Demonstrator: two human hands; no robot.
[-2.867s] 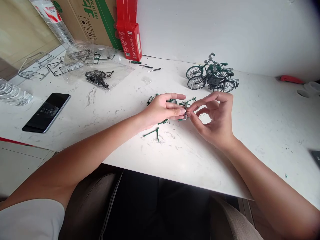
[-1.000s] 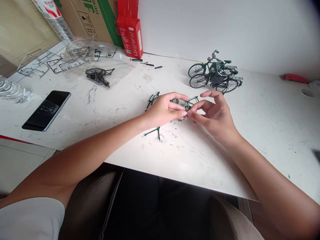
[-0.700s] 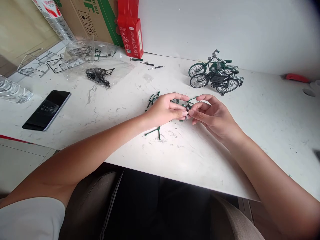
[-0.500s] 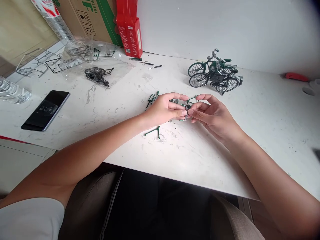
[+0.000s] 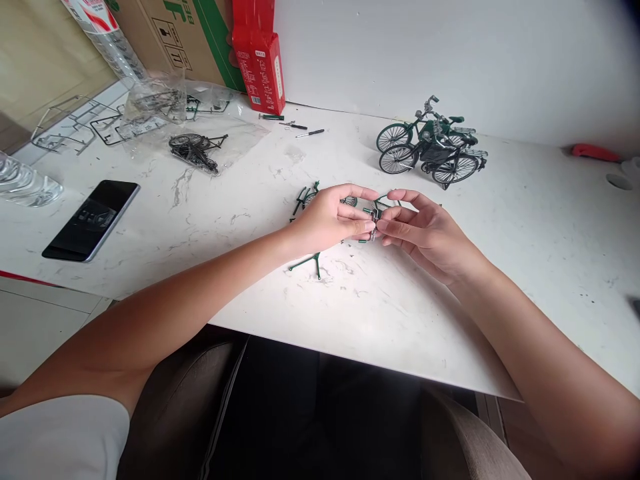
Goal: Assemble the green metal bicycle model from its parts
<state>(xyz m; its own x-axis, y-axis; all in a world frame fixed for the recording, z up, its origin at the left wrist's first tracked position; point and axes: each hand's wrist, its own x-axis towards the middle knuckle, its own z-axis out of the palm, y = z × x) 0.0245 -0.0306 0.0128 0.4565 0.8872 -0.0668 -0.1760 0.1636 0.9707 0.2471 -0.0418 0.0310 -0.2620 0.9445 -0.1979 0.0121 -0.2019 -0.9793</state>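
Note:
Between my fingertips is a small silver handlebar (image 5: pixel 374 231) with green grips, from a model bicycle. My left hand (image 5: pixel 336 217) pinches it from the left with thumb and fingers. My right hand (image 5: pixel 417 230) pinches it from the right, its thumb and fingertips close to those of the left. Green bicycle parts (image 5: pixel 304 197) lie behind my left hand, which partly covers them, and a wheel (image 5: pixel 350 201) shows past its fingers. Nearer the table edge rests a green Y-shaped fork piece (image 5: pixel 311 263). Another thin green piece (image 5: pixel 385 199) shows behind the fingertips.
Two assembled model bicycles (image 5: pixel 430 147) stand at the back right. On the left are a phone (image 5: pixel 93 220), a clear bag (image 5: pixel 235 137) with dark parts and empty-looking part frames (image 5: pixel 70 127). Small screwdrivers (image 5: pixel 310 133) lie before a red package (image 5: pixel 263 73).
The handlebar has turned slightly between my fingertips. Both hands stay in nearly the same place, and the things on the table have not moved.

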